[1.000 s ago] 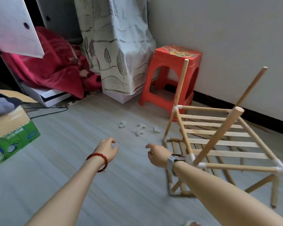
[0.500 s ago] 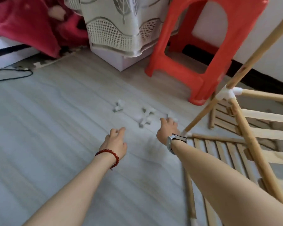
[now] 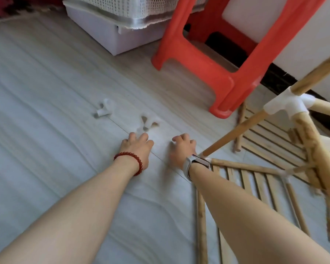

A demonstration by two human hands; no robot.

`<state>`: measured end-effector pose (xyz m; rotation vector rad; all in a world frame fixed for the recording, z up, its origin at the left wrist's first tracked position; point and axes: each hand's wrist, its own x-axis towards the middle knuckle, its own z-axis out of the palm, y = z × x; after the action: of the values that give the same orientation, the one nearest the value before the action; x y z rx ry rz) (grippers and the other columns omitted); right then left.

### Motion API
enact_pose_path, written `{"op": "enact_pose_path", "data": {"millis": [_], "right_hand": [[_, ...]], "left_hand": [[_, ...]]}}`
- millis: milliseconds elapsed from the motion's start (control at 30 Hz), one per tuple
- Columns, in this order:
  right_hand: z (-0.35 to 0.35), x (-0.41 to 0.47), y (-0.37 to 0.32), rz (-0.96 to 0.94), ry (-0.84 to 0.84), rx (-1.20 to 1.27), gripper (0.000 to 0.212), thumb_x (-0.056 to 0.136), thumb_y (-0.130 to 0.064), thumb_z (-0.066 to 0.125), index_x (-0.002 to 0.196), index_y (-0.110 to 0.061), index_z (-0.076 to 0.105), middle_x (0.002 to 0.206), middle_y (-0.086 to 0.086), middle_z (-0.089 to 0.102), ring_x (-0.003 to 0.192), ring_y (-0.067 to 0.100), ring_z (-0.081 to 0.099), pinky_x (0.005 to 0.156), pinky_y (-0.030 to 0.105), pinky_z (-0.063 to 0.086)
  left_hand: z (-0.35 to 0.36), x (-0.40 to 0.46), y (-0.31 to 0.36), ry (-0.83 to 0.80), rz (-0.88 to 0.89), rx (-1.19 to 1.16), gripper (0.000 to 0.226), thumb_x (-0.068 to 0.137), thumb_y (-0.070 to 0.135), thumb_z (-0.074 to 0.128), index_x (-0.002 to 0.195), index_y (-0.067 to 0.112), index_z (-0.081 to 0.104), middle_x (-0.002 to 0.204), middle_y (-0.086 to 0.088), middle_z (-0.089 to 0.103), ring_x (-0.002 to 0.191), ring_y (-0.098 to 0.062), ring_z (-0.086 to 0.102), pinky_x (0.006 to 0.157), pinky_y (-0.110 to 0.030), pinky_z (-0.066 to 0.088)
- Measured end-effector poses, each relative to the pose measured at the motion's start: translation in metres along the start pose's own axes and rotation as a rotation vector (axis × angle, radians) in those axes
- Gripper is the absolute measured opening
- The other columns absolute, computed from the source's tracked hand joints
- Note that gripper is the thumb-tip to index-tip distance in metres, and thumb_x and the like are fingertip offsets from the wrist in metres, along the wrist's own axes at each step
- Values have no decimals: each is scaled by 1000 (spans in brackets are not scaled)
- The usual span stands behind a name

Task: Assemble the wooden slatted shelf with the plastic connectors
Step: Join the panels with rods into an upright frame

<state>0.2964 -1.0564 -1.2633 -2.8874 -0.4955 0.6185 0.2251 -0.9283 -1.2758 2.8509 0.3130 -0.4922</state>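
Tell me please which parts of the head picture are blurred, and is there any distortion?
Head view: the right hand is smeared by motion blur, as are the loose connectors before the left hand; the shelf frame at the right edge is also soft. The wide lens bends the floor lines. The stool looks fairly sharp, with soft, even light.

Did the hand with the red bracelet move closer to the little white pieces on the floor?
Yes. The left hand has reached forward across the floor to the white connectors; its fingertips now sit right at the nearest one.
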Motion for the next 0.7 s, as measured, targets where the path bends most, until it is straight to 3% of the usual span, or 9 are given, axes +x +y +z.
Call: {"op": "enact_pose_path", "data": {"millis": [67, 133, 200, 300, 400, 467, 567, 633, 700], "right_hand": [[9, -14, 1, -20, 27, -76, 41, 86, 4, 36, 124, -8, 46, 130, 6, 32, 114, 28, 30, 78, 31, 34], [17, -29, -1, -25, 61, -101, 36, 86, 8, 36, 118, -6, 48, 128, 8, 31, 105, 27, 32, 76, 28, 29], [26, -43, -3, -10, 76, -83, 31, 86, 9, 37, 111, -4, 48, 125, 10, 30, 93, 25, 29, 74, 27, 27], [34, -69, -11, 55, 29, 15, 27, 82, 12, 37, 102, -3, 48, 118, 11, 29, 93, 26, 33, 69, 30, 35], [38, -94, -22, 104, -27, 144, 16, 84, 4, 41, 95, -4, 50, 113, 10, 33, 98, 31, 46, 73, 32, 44], [33, -115, -38, 121, -39, 318, 6, 84, -4, 46, 84, -8, 49, 104, 7, 37, 87, 29, 52, 69, 29, 44], [9, -164, -68, 120, -60, 712, 21, 83, -4, 49, 65, -14, 50, 76, 7, 51, 63, 20, 49, 56, 24, 41], [-8, -194, -84, 144, -72, 996, 27, 87, -1, 49, 62, -13, 50, 60, 2, 53, 56, 17, 46, 53, 24, 41], [-45, -235, -97, 189, -91, 1318, 29, 89, 2, 48, 63, -9, 52, 60, 5, 50, 56, 16, 43, 48, 19, 41]], "left_hand": [[12, -16, -2, 87, -61, 21, 40, 85, 1, 42, 122, 18, 41, 127, -1, 36, 114, -30, 34, 87, -31, 35], [23, -34, -8, 124, -99, -130, 44, 83, -6, 38, 119, 18, 43, 124, 0, 38, 112, -28, 34, 83, -29, 38], [27, -54, -13, 151, -179, -456, 38, 85, -6, 38, 114, 17, 47, 121, 1, 41, 107, -25, 41, 80, -29, 42], [16, -91, -20, 210, -369, -993, 26, 83, -2, 49, 103, 14, 46, 110, 2, 51, 83, -19, 49, 61, -25, 39], [-4, -127, -28, 254, -433, -1371, 42, 82, -2, 54, 119, 12, 38, 110, 5, 62, 66, -13, 48, 54, -23, 38], [-23, -153, -33, 291, -419, -1485, 50, 86, 1, 53, 127, 18, 30, 109, 3, 66, 57, -12, 43, 49, -19, 34], [-67, -203, -39, 367, -360, -1516, 59, 91, 9, 49, 141, 24, 21, 98, -1, 70, 54, -10, 43, 43, -17, 30], [-91, -230, -38, 405, -334, -1563, 50, 93, 10, 46, 136, 26, 27, 92, -3, 70, 51, -10, 42, 39, -16, 28], [-127, -271, -28, 465, -307, -1643, 36, 94, 10, 42, 125, 28, 37, 90, -5, 71, 46, -9, 41, 35, -14, 26]]}}
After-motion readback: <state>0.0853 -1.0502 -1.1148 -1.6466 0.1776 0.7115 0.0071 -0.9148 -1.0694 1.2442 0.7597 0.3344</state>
